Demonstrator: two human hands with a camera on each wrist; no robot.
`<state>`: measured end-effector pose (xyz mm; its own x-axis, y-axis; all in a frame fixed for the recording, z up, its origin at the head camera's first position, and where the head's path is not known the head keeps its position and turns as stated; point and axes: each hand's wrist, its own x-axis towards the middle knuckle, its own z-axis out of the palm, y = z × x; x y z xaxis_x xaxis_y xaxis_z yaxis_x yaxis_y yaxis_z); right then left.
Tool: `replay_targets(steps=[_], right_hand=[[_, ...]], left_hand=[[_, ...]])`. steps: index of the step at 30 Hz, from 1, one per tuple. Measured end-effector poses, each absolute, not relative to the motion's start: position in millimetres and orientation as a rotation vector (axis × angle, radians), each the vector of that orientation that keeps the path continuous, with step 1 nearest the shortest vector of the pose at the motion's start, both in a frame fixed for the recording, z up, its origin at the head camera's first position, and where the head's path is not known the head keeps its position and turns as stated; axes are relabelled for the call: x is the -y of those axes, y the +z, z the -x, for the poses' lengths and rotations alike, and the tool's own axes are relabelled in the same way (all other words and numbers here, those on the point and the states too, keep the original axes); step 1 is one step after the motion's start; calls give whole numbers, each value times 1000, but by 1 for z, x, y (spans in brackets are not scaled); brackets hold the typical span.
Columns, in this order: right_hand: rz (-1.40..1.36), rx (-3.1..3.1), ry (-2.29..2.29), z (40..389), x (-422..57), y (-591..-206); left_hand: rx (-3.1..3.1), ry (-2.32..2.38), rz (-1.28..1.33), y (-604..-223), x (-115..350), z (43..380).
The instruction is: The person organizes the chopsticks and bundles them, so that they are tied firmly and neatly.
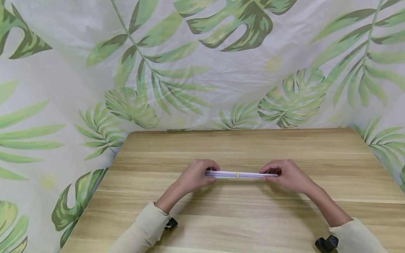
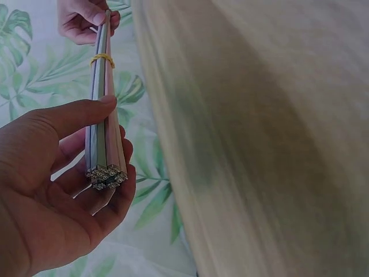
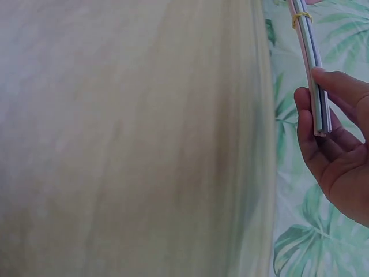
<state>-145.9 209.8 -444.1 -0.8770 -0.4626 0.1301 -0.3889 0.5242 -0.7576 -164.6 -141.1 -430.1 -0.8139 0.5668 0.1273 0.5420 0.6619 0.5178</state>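
A bundle of slim pastel sticks (image 1: 226, 174) is held level above the wooden table, its length running left to right. A yellow rubber band (image 1: 238, 174) circles its middle. My left hand (image 1: 197, 176) grips the left end, thumb on one side and fingers curled on the other. At the right end, my right hand (image 1: 288, 176) pinches the bundle the same way. In the left wrist view, the sticks (image 2: 98, 141) show pink, pale green and lilac sides and dark, speckled ends. The right wrist view shows their other end (image 3: 316, 109) beside the thumb; the exact kind of stick is unclear.
The wood-grain table (image 1: 240, 144) spreads beneath both hands, with its far edge beyond them. Leaf-patterned cloth (image 1: 234, 77) hangs behind and at both sides. Black wrist devices (image 1: 327, 243) sit by the beige sleeves (image 1: 148, 221).
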Motion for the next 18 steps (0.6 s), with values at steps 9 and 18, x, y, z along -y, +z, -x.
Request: replay_targets(steps=[9,18], right_hand=[[785,-2687,-1154,151,-207,-454],[734,-2700,-1107,152,-202,-457]], left_hand=[[-2776,762,-925,-440,139,171],[-2744,739,-923,-446,137,174]])
